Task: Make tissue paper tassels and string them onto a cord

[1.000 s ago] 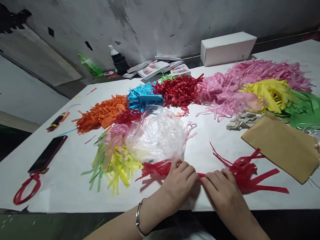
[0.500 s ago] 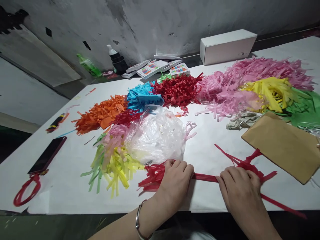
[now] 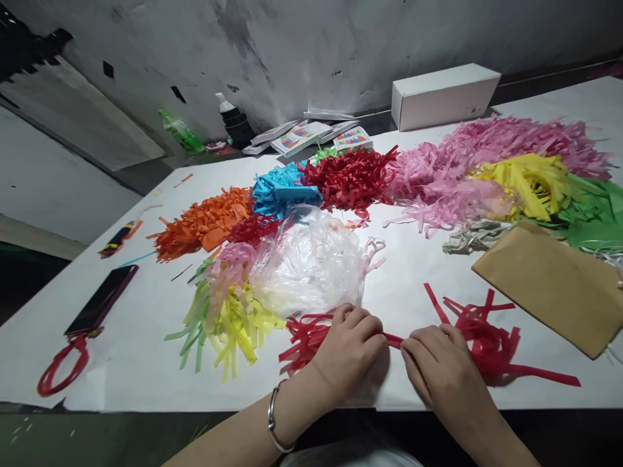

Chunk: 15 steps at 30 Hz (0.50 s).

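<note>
A red paper tassel with a fringe at each end lies across the front of the white table. My left hand, with a bracelet at its wrist, is closed around it beside the left red fringe. Further right, my right hand grips the same tassel, its fingers bent next to the right red fringe. Between the hands shows a short, narrow red twisted middle. Just behind my left hand sits a crumpled clear plastic bag. Yellow tissue fringe lies left of the red one.
Behind stand heaps of orange, blue, dark red and pink fringe. A brown envelope lies at right, a phone at left. A white box is by the wall.
My right hand has moved left toward my left hand, shortening the visible red strip between them. The right fringe has shifted and bunched up. The view has moved slightly.
</note>
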Each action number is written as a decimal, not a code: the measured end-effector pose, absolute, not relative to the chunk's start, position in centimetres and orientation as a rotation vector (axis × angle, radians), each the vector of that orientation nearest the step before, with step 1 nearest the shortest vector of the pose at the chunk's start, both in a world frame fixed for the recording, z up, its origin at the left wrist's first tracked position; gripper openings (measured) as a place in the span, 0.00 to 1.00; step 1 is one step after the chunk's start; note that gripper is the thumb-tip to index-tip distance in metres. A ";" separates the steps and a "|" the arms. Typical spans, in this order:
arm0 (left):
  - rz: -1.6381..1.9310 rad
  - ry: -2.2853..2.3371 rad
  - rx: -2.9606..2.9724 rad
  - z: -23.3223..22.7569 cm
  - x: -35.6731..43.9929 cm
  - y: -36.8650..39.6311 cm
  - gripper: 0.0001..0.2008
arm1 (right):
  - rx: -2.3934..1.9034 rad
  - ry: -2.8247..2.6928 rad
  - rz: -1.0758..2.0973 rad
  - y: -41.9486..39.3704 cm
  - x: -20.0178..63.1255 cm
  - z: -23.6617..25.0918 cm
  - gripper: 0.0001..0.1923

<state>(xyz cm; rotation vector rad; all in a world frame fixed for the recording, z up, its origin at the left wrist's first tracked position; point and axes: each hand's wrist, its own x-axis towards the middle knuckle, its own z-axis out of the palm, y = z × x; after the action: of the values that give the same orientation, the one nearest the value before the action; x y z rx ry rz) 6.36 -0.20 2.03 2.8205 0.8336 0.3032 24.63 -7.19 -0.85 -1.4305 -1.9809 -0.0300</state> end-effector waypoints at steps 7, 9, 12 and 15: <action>0.293 0.763 2.782 2.5 6.4 0.4 0.05 | -1.480 -2.100 -0.079 -7.1 24.3 -1.0 0.15; 0.284 0.751 2.793 2.7 6.3 0.5 0.05 | -1.444 -2.086 -0.085 -7.0 24.4 -1.1 0.15; 0.285 0.709 2.849 2.6 6.2 0.5 0.05 | -1.404 -2.002 -0.019 -6.9 24.3 -1.1 0.11; 0.300 0.658 2.892 2.2 6.3 0.5 0.05 | -1.380 -2.029 0.013 -6.9 24.1 -0.9 0.12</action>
<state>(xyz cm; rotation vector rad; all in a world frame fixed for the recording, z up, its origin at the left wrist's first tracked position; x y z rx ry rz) 6.25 0.46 2.19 2.8918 0.6577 0.3002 24.08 -6.92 -0.94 -1.3796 -2.0287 0.0132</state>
